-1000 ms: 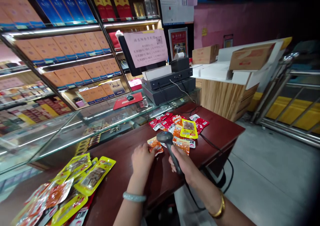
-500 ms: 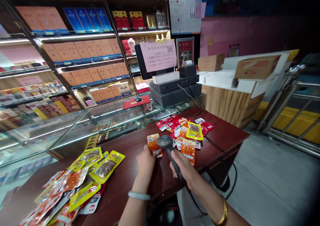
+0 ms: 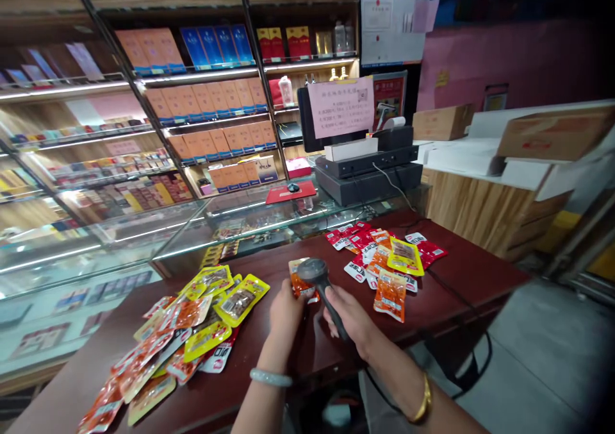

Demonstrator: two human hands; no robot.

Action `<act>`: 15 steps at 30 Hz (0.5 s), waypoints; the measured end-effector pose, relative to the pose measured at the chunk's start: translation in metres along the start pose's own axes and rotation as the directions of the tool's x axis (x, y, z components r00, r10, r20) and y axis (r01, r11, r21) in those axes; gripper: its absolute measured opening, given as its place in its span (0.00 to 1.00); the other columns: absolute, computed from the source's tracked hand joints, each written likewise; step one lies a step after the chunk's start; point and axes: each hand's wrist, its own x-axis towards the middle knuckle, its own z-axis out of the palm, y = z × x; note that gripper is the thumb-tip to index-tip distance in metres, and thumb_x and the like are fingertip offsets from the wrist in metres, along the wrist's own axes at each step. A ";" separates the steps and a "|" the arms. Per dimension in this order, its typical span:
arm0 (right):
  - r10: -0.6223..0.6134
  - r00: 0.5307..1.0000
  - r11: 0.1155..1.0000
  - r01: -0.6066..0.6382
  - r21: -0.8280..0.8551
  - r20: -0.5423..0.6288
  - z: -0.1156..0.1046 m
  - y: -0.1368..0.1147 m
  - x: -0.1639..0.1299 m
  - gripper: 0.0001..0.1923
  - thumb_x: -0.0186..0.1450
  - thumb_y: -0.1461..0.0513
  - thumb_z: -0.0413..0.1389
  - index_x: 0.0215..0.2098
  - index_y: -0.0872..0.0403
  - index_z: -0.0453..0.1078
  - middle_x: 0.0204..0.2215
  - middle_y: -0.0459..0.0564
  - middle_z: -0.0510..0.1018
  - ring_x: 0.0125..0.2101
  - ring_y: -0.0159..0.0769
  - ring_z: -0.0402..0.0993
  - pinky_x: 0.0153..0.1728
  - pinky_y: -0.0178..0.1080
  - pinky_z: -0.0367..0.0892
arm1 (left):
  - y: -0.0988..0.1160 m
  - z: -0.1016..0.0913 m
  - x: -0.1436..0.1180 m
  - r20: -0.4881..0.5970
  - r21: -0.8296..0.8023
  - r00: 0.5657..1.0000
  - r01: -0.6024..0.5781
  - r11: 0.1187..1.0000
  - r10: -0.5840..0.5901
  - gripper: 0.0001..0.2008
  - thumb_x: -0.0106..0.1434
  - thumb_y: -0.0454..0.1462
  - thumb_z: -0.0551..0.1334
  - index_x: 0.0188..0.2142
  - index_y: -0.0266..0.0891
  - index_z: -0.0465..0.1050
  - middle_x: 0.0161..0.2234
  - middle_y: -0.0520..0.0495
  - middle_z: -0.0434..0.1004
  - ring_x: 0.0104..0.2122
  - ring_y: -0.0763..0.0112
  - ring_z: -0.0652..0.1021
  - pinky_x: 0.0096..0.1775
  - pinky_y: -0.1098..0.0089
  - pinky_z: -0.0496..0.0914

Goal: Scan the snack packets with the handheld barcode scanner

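Note:
My left hand (image 3: 287, 309) grips an orange snack packet (image 3: 298, 286) by its edge, just above the dark red table. In my right hand (image 3: 348, 318) is a black handheld barcode scanner (image 3: 331, 306), fingers wrapped round its handle. The scanner's head hangs over the packet and hides part of it. To the left lies a heap of yellow, orange and white snack packets (image 3: 202, 341). A second pile, with red, orange and yellow packets (image 3: 384, 261), lies to the right, beyond my right hand.
Behind the table (image 3: 269, 277) runs a glass display counter (image 3: 192, 229). A cash register unit (image 3: 368, 181) stands there with a monitor bearing a pink paper sign (image 3: 340, 108). A red mouse pad (image 3: 291, 191) lies beside it. Cardboard boxes (image 3: 442, 123) sit at the right; a cable trails off the table.
The view has turned left, so the surroundings appear shifted to the right. Both hands keep their hold, and the scanner head now covers more of the packet.

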 end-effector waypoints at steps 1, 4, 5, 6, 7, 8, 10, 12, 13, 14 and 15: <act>0.011 1.000 1.000 -0.011 0.005 -0.002 0.004 0.000 0.003 0.35 0.55 0.32 0.59 0.38 0.52 0.67 0.15 0.35 0.66 0.11 0.24 0.57 0.15 0.30 0.56 | -0.007 -0.001 0.003 -0.006 -0.066 1.000 0.026 0.997 -0.027 0.14 0.65 0.46 0.63 0.45 0.41 0.67 0.41 0.40 0.84 0.42 0.58 0.83 0.38 0.67 0.69; 0.037 0.999 0.999 -0.037 0.006 0.009 0.016 0.000 0.011 0.36 0.53 0.31 0.60 0.36 0.52 0.64 0.15 0.35 0.66 0.12 0.24 0.57 0.15 0.30 0.57 | -0.027 -0.010 0.014 -0.048 -0.311 0.988 0.126 0.942 -0.148 0.16 0.66 0.48 0.61 0.45 0.40 0.67 0.32 0.45 0.82 0.29 0.62 0.82 0.31 0.68 0.69; 0.041 0.999 0.999 -0.041 0.005 0.018 0.019 0.000 0.013 0.36 0.52 0.31 0.61 0.36 0.51 0.64 0.15 0.34 0.66 0.12 0.24 0.57 0.15 0.30 0.57 | -0.033 -0.015 0.018 -0.083 -0.389 0.976 0.155 0.908 -0.203 0.16 0.66 0.49 0.61 0.45 0.40 0.67 0.28 0.46 0.81 0.25 0.63 0.81 0.29 0.68 0.69; 0.045 0.999 0.999 -0.045 0.002 0.029 0.022 0.000 0.016 0.35 0.52 0.31 0.61 0.36 0.51 0.64 0.15 0.34 0.66 0.12 0.24 0.57 0.16 0.30 0.57 | -0.039 -0.021 0.022 -0.124 -0.466 0.957 0.178 0.867 -0.263 0.17 0.66 0.49 0.61 0.45 0.39 0.67 0.26 0.48 0.79 0.23 0.64 0.79 0.27 0.68 0.68; 0.049 0.998 0.999 -0.049 -0.002 0.040 0.024 0.000 0.018 0.35 0.53 0.31 0.61 0.35 0.51 0.63 0.15 0.34 0.67 0.12 0.24 0.58 0.16 0.30 0.57 | -0.044 -0.027 0.025 -0.165 -0.548 0.931 0.188 0.815 -0.326 0.17 0.66 0.48 0.62 0.45 0.38 0.66 0.25 0.49 0.78 0.22 0.65 0.79 0.26 0.69 0.68; 0.053 0.997 0.999 -0.053 -0.007 0.050 0.026 0.000 0.019 0.35 0.53 0.31 0.60 0.35 0.51 0.63 0.15 0.35 0.67 0.12 0.24 0.58 0.16 0.30 0.57 | -0.048 -0.033 0.027 -0.189 -0.639 0.907 0.178 0.749 -0.377 0.18 0.65 0.47 0.63 0.46 0.38 0.66 0.25 0.48 0.78 0.22 0.66 0.79 0.26 0.70 0.68; 0.062 0.996 0.998 -0.061 -0.012 0.059 0.027 -0.001 0.022 0.35 0.52 0.31 0.60 0.36 0.51 0.64 0.15 0.35 0.67 0.12 0.25 0.59 0.16 0.31 0.57 | -0.052 -0.042 0.030 -0.165 -0.820 0.884 0.123 0.559 -0.436 0.18 0.65 0.46 0.65 0.48 0.38 0.65 0.30 0.47 0.80 0.23 0.70 0.79 0.26 0.72 0.69; 0.068 0.996 0.998 -0.068 -0.005 0.053 0.024 -0.002 0.022 0.36 0.52 0.30 0.59 0.37 0.51 0.64 0.14 0.34 0.67 0.12 0.25 0.58 0.16 0.31 0.56 | -0.050 -0.044 0.029 -0.100 -0.926 0.887 0.083 0.369 -0.451 0.22 0.65 0.44 0.66 0.53 0.40 0.62 0.35 0.47 0.81 0.24 0.73 0.80 0.27 0.73 0.71; 0.069 0.997 0.998 -0.069 0.002 0.046 0.021 -0.003 0.021 0.36 0.52 0.30 0.59 0.38 0.51 0.65 0.14 0.34 0.66 0.12 0.25 0.58 0.16 0.31 0.56 | -0.047 -0.041 0.029 -0.080 -0.944 0.885 0.080 0.320 -0.458 0.24 0.64 0.43 0.67 0.55 0.42 0.60 0.36 0.48 0.81 0.24 0.74 0.79 0.27 0.73 0.72; 0.069 0.997 0.998 -0.069 0.008 0.037 0.017 -0.004 0.020 0.36 0.52 0.30 0.59 0.38 0.51 0.65 0.15 0.34 0.66 0.12 0.25 0.58 0.16 0.31 0.56 | -0.042 -0.037 0.028 -0.075 -0.946 0.883 0.084 0.313 -0.463 0.27 0.63 0.41 0.67 0.57 0.43 0.59 0.36 0.49 0.81 0.23 0.75 0.78 0.26 0.74 0.71; 0.068 0.997 0.998 -0.069 0.012 0.027 0.012 -0.005 0.018 0.36 0.52 0.31 0.59 0.38 0.51 0.65 0.15 0.34 0.67 0.12 0.25 0.58 0.16 0.31 0.56 | -0.037 -0.031 0.027 -0.079 -0.936 0.886 0.091 0.340 -0.456 0.28 0.62 0.40 0.68 0.58 0.43 0.58 0.35 0.51 0.81 0.21 0.76 0.77 0.25 0.76 0.70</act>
